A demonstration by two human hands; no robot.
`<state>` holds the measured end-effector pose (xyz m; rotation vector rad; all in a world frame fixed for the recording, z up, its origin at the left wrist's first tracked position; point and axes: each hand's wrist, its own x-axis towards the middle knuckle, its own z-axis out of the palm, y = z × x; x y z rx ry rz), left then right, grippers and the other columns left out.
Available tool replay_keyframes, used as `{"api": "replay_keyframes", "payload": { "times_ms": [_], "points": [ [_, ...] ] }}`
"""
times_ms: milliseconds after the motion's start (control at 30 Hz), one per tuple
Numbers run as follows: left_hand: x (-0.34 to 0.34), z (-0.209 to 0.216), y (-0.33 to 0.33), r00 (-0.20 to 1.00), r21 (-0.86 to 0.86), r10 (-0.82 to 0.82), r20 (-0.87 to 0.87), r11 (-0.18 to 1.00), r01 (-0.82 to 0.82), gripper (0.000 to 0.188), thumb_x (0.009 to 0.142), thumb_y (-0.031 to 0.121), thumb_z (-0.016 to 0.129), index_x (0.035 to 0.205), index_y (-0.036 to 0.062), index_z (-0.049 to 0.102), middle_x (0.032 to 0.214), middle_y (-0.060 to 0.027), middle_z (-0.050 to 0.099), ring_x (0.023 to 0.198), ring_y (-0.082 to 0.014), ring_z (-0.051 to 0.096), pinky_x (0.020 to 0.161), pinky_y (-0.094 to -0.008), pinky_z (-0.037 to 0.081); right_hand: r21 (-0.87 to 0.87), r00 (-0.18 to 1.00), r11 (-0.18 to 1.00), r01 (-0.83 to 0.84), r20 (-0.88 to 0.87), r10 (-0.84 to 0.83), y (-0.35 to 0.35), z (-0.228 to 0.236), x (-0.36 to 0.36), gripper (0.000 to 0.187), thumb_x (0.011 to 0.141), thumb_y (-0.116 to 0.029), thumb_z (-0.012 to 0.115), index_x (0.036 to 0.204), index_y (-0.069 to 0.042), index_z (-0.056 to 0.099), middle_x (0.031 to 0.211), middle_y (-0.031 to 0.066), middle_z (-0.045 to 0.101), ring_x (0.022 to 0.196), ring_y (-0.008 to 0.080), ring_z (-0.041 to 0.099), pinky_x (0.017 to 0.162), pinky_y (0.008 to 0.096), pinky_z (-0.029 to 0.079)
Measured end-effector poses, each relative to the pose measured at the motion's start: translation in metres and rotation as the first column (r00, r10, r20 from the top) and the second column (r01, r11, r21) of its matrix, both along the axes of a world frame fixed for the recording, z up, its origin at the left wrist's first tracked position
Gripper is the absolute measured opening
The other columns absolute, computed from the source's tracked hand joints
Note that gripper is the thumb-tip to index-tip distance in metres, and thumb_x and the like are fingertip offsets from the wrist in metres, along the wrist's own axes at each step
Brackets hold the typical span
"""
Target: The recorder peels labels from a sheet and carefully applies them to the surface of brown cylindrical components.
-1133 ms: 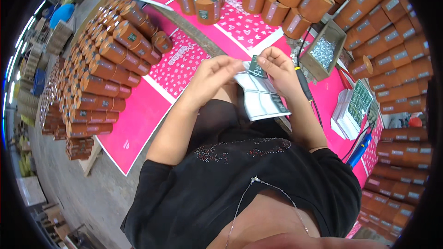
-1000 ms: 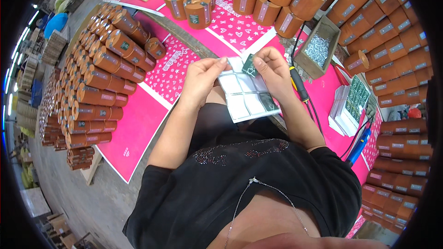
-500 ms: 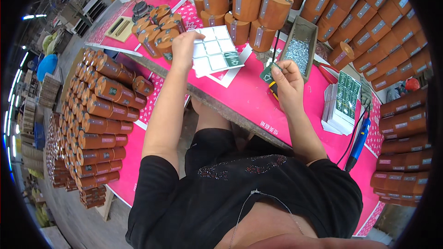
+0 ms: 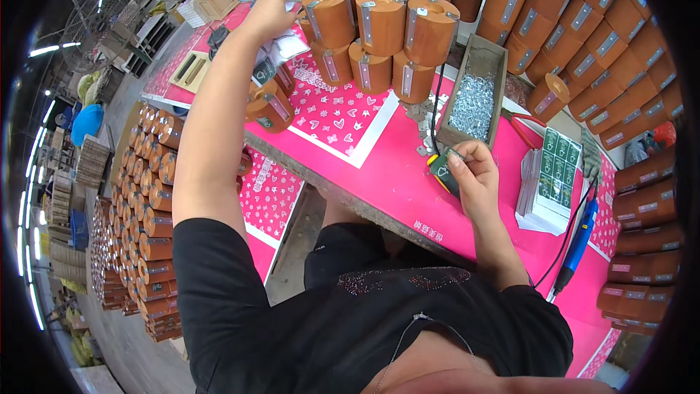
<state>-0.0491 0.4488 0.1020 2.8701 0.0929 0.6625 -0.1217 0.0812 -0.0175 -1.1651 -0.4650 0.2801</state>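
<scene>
Standing stacked, brown cylinders (image 4: 390,29) lay ahead and left of the right hand (image 4: 477,175), nearer the left hand (image 4: 271,13), its fingers apart; the right thumb and fingertips pinched a small green label (image 4: 442,168).

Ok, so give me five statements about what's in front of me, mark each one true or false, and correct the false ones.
1. The wooden trough holds small silver metal pieces. True.
2. The left hand is inside that trough. False: it is outstretched to the left of the trough, fingers extended.
3. The right hand pinches a small green label. True.
4. The blue tool lies between the trough and the stack of label sheets. False: it lies on the right side of the stack.
5. Brown cylinders stand stacked on the pink tabletop. True.
</scene>
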Motion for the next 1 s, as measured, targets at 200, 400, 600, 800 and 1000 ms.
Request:
{"api": "replay_keyframes", "payload": {
  "times_ms": [200, 400, 600, 800, 1000],
  "points": [
    [0.032, -0.017, 0.017, 0.965, -0.048, -0.13, -0.229, 0.991, 0.122, 0.063, 0.057, 0.016, 0.074, 0.115, 0.0207, 0.05, 0.103, -0.0143, 0.058, 0.095, -0.0274, 0.055, 0.08, -0.0345, 0.044, -0.009, 1.0, 1.0, -0.002, 0.024, 0.002, -0.001, 0.007, 0.001, 0.011, 0.082, -0.008, 0.057, 0.081, -0.004, 0.047, 0.073, -0.0012, 0.051, 0.063, 0.0025, 0.044, 0.055, 0.0162, 0.034],
    [0.047, -0.027, 0.019, 0.986, 0.018, 0.008, -0.167, 1.0, -0.005, 0.053, 0.059, 0.009, 0.073, 0.108, 0.0154, 0.055, 0.113, -0.0075, 0.055, 0.102, -0.0231, 0.052, 0.087, -0.0311, 0.04, -0.043, 1.0, 0.999, 0.009, 0.002, -0.009, -0.004, 0.007, 0.007, 0.011, 0.082, -0.008, 0.057, 0.081, -0.004, 0.047, 0.073, -0.0014, 0.05, 0.063, 0.0023, 0.044, 0.055, 0.0162, 0.034],
    [0.026, -0.018, 0.028, 0.96, -0.431, -0.247, -0.132, 0.887, 0.169, 0.036, 0.062, 0.011, 0.073, 0.093, 0.0109, 0.056, 0.093, -0.0032, 0.057, 0.077, -0.011, 0.055, 0.067, -0.0253, 0.044, 0.017, 0.999, 0.999, 0.041, 0.022, -0.041, -0.009, 0.02, -0.004, 0.009, 0.083, -0.008, 0.056, 0.082, -0.004, 0.047, 0.077, -0.001, 0.05, 0.067, 0.0033, 0.044, 0.059, 0.0168, 0.036],
    [-0.087, -0.014, 0.009, 0.938, -0.811, -0.334, 0.095, 0.52, 0.268, 0.043, 0.063, 0.018, 0.075, 0.097, 0.0086, 0.051, 0.085, 0.0006, 0.056, 0.075, -0.009, 0.053, 0.064, -0.022, 0.044, 0.006, 0.991, 0.999, -0.046, 0.127, 0.045, -0.025, 0.036, -0.017, 0.008, 0.082, -0.007, 0.054, 0.081, -0.005, 0.046, 0.108, 0.0052, 0.038, 0.091, 0.0075, 0.041, 0.075, 0.0213, 0.037],
    [-0.204, -0.109, -0.085, 0.955, -0.994, -0.284, 0.09, 0.037, 0.105, 0.061, 0.053, 0.032, 0.079, 0.101, 0.006, 0.05, 0.074, 0.0014, 0.055, 0.054, -0.0053, 0.05, 0.043, -0.0163, 0.039, -0.061, 0.916, 0.919, -0.39, 0.075, 0.394, -0.013, 0.048, -0.039, 0.013, 0.078, -0.011, 0.058, 0.082, -0.005, 0.047, 0.106, 0.0091, 0.041, 0.097, 0.0141, 0.041, 0.084, 0.0298, 0.038]
  ]
}}
